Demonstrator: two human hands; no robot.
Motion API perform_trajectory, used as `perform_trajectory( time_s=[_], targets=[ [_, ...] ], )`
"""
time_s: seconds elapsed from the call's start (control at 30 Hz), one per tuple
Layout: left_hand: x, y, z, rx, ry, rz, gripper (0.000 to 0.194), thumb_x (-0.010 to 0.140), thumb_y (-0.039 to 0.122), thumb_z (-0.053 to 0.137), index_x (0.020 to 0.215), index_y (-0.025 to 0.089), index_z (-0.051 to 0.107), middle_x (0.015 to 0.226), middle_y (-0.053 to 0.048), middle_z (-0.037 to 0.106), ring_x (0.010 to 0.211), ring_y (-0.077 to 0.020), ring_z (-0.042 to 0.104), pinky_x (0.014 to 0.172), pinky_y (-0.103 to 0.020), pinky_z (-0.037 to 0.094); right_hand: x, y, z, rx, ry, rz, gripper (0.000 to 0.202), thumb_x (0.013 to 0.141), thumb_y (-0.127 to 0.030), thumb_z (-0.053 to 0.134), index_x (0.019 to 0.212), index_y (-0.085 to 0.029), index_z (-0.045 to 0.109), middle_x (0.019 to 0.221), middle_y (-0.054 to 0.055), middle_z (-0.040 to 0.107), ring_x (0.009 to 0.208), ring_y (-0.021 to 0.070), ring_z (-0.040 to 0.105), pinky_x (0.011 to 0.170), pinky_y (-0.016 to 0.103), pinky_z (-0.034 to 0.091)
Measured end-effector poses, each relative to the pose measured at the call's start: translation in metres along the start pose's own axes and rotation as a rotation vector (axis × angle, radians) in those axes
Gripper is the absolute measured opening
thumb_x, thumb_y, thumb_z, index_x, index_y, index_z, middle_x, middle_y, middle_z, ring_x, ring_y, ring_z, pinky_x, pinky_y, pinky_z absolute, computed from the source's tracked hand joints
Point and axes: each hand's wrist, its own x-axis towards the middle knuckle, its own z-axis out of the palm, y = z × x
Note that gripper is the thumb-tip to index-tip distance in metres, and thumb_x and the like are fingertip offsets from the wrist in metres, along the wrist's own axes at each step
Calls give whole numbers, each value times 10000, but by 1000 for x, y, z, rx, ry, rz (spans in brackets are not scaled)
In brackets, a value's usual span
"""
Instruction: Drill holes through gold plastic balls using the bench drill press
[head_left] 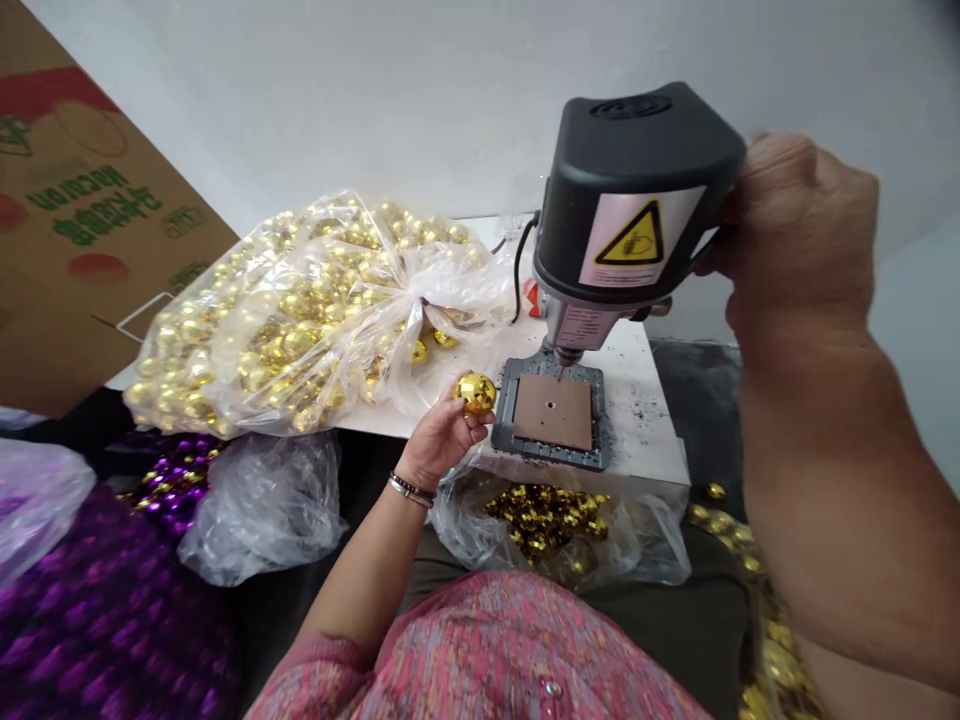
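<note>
My left hand (444,436) holds a shiny gold faceted ball (475,394) between thumb and fingers, just left of the drill press base (508,400). A brown square plate with a small dark hole (555,410) lies on that base. Above it stands the black drill head (637,190) with a yellow warning label, its thin bit pointing down near the plate's back edge. My right hand (806,225) is closed at the right side of the drill head, on something I cannot make out; the drill head partly hides the fingers.
A big clear bag of gold balls (277,310) covers the left of the white table (637,440). An open bag of gold pieces (551,515) lies below its front edge. A cardboard box (90,230), purple balls (180,480) and a crumpled bag (266,505) are at left.
</note>
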Motion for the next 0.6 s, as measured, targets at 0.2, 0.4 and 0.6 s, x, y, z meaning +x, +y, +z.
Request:
perform_trajectory(
  time_s=[0.2,0.4,0.6],
  targets=[
    [-4,-20,24,265,82,159,870,567,312,1032,1301,256,568,1101,-4,700,953,-167,678,884,-297,542,0,-6,6,117,43,56,325,963,-159,531,640,-167,506,598,-50,412,598,34,428,633,219,406],
    [-10,-33,31,92,31,70,780,614,467,1043,1206,256,579,1023,-3,707,858,-152,660,721,-250,502,5,8,10,183,61,7,350,1007,-272,517,677,-153,513,669,-27,448,707,38,416,652,193,370],
    [-11,-34,30,-128,-22,-102,696,837,862,733,1183,260,683,1117,-115,760,1020,-286,753,649,-293,486,4,7,10,163,67,19,339,1017,-284,520,702,-167,476,684,-28,437,715,47,368,625,202,314]
  ],
)
